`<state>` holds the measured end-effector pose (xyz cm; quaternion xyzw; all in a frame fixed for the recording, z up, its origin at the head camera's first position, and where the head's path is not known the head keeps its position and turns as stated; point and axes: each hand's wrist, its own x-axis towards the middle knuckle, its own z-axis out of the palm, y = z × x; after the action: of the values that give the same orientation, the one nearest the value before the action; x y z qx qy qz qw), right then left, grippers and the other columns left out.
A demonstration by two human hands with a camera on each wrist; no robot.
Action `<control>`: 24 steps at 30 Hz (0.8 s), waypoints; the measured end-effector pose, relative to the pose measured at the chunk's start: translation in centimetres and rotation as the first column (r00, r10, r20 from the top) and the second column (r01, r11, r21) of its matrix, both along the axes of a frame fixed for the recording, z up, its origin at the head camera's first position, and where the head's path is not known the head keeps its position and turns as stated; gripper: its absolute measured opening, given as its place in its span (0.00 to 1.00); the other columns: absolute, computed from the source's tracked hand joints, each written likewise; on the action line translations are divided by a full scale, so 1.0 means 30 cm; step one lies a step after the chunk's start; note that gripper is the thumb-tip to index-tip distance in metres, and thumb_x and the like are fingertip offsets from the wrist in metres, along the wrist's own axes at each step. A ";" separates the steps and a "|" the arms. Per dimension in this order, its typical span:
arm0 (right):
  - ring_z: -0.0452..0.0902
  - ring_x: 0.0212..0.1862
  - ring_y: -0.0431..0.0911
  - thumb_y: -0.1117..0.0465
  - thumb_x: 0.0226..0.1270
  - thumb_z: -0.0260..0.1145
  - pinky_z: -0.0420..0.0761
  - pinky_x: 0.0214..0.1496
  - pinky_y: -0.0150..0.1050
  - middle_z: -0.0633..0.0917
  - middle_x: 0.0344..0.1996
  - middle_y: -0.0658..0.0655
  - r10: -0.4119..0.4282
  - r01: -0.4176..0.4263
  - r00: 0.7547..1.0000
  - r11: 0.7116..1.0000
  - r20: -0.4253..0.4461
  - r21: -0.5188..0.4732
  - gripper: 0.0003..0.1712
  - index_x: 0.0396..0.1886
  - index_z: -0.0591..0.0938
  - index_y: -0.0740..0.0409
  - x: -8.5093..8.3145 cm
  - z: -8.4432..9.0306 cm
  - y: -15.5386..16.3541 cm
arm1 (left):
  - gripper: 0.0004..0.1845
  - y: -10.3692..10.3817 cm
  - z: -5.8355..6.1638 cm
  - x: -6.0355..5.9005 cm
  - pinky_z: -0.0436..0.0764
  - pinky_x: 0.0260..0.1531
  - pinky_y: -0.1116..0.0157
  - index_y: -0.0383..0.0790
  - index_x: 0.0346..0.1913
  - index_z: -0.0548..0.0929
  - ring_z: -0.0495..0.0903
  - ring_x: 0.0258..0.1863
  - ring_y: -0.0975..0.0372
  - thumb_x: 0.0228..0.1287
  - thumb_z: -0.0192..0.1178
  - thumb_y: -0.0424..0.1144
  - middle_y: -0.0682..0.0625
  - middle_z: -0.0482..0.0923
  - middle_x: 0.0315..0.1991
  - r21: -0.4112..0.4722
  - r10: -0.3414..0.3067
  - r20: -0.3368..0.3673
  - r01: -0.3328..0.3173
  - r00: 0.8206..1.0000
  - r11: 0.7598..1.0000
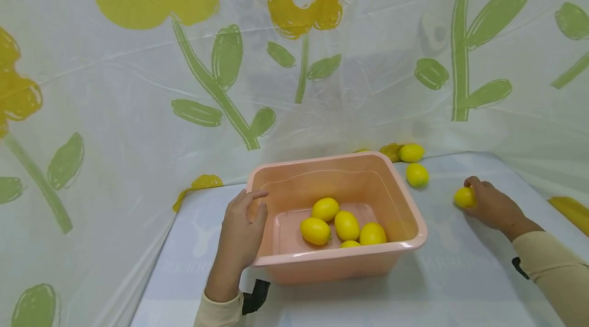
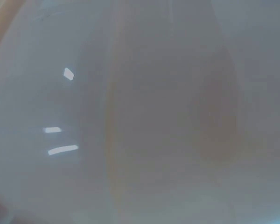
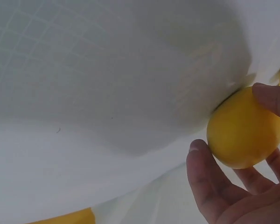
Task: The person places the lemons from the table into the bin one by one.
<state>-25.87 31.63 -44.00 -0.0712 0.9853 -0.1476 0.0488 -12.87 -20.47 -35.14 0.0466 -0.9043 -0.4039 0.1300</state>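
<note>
On the right side of the table my right hand [image 1: 494,207] grips a yellow lemon [image 1: 465,197]. The right wrist view shows the thumb and fingers around this lemon [image 3: 245,128], which sits close over the white surface. My left hand [image 1: 243,230] is at the left rim of a pink plastic basin [image 1: 331,268], with loosely bent fingers and thumb reaching over that rim. Inside the basin lie several lemons [image 1: 325,209], grouped toward the right half of its floor. A blurred grey surface fills the left wrist view.
Behind the basin's right corner, one lemon [image 1: 417,174] lies on the white table [image 1: 442,276], and another lemon [image 1: 411,153] rests farther back by the hanging cloth. This flower-printed cloth [image 1: 368,71] rises along the table's back edge.
</note>
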 end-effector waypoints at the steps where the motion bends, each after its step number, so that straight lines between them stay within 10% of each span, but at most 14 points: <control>1: 0.74 0.37 0.64 0.63 0.57 0.72 0.77 0.45 0.65 0.73 0.43 0.80 -0.004 0.004 1.000 1.000 0.002 0.002 0.34 0.55 0.63 0.72 -0.002 -0.001 0.000 | 0.18 0.000 0.001 0.000 0.57 0.70 0.34 0.45 0.60 0.82 0.56 0.78 0.47 0.73 0.51 0.42 0.42 0.71 0.70 -0.001 0.000 -0.004 0.000 1.000 1.000; 24: 0.73 0.34 0.57 0.52 0.60 0.71 0.78 0.37 0.55 0.76 0.39 0.73 -0.015 0.015 1.000 1.000 0.019 -0.008 0.36 0.55 0.64 0.70 0.005 -0.013 0.007 | 0.18 -0.001 0.000 -0.002 0.57 0.70 0.34 0.45 0.60 0.82 0.56 0.78 0.48 0.73 0.52 0.41 0.42 0.71 0.70 -0.005 -0.002 -0.005 0.002 1.000 1.000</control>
<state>-25.73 31.85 -44.38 -0.0625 0.9847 -0.1526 0.0568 -12.92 -20.51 -35.14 0.0444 -0.9050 -0.4019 0.1322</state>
